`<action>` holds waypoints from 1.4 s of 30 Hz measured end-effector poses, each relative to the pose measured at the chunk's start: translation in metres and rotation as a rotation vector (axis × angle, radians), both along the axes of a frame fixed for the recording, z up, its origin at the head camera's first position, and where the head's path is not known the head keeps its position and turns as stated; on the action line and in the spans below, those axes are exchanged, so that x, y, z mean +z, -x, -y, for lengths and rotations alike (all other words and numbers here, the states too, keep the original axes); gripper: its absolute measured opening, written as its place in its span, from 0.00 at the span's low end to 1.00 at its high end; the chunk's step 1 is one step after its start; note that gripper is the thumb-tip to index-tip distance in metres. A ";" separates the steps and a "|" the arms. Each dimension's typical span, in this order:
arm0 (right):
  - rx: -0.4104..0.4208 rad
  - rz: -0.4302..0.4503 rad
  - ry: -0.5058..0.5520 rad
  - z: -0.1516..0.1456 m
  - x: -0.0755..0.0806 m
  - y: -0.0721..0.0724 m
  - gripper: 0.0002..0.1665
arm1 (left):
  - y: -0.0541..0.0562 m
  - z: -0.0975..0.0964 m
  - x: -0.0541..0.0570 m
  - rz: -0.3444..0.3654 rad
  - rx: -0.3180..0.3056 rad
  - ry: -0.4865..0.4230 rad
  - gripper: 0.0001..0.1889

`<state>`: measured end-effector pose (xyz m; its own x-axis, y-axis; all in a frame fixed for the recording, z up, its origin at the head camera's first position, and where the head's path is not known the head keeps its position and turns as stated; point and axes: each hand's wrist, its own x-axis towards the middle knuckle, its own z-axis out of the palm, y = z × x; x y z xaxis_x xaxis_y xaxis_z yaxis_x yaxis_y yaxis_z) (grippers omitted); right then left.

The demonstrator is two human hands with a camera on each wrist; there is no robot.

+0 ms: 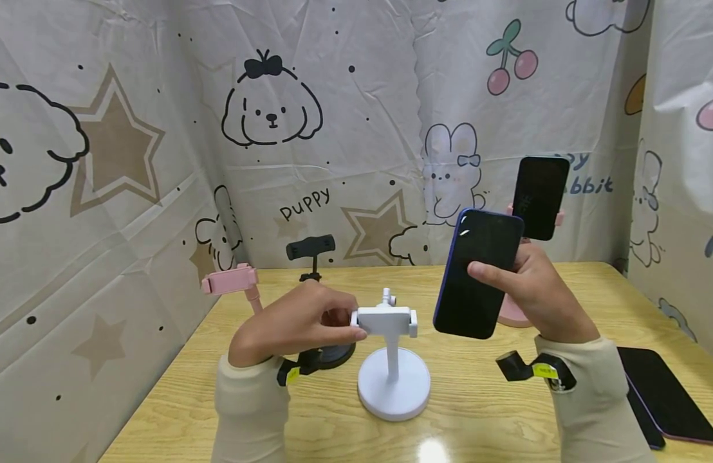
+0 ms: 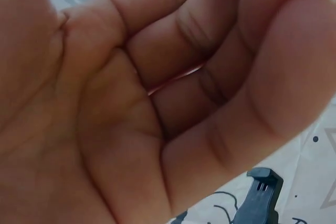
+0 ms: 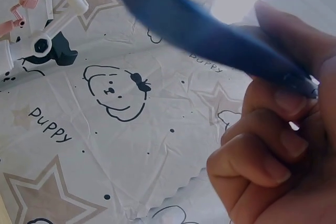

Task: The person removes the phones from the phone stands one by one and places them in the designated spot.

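Observation:
My left hand (image 1: 310, 318) pinches the left end of the clamp on a white phone stand (image 1: 394, 386), thumb in front and fingers behind. The stand is upright on its round base, its clamp holding no phone. In the left wrist view the curled fingers (image 2: 210, 93) fill the picture and hide the clamp. Raised to the right of the stand, my right hand (image 1: 542, 289) holds a blue-edged phone (image 1: 478, 296), its thumb across the dark screen. The right wrist view shows that phone's blue side (image 3: 210, 38) edge-on, with fingers curled beneath it.
Behind my left hand stand a pink phone stand (image 1: 231, 280) and a black phone stand (image 1: 311, 247). At the back right another phone (image 1: 542, 196) sits in a pink stand. Phones (image 1: 672, 392) lie at the table's right side. A printed curtain (image 1: 356, 128) encloses the wooden table (image 1: 478, 405).

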<state>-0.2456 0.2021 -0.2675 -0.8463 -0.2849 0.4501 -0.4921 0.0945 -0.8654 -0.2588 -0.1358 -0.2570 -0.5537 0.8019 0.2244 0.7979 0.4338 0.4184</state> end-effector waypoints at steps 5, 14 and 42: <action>-0.051 0.019 -0.075 0.000 0.002 0.001 0.17 | 0.000 0.006 0.001 0.005 0.025 0.002 0.09; -0.085 0.089 -0.186 0.002 0.000 0.004 0.21 | -0.004 0.019 0.004 0.019 0.095 0.013 0.08; -0.205 0.292 -0.513 -0.013 -0.016 0.009 0.24 | -0.007 0.034 0.006 0.055 0.157 0.048 0.08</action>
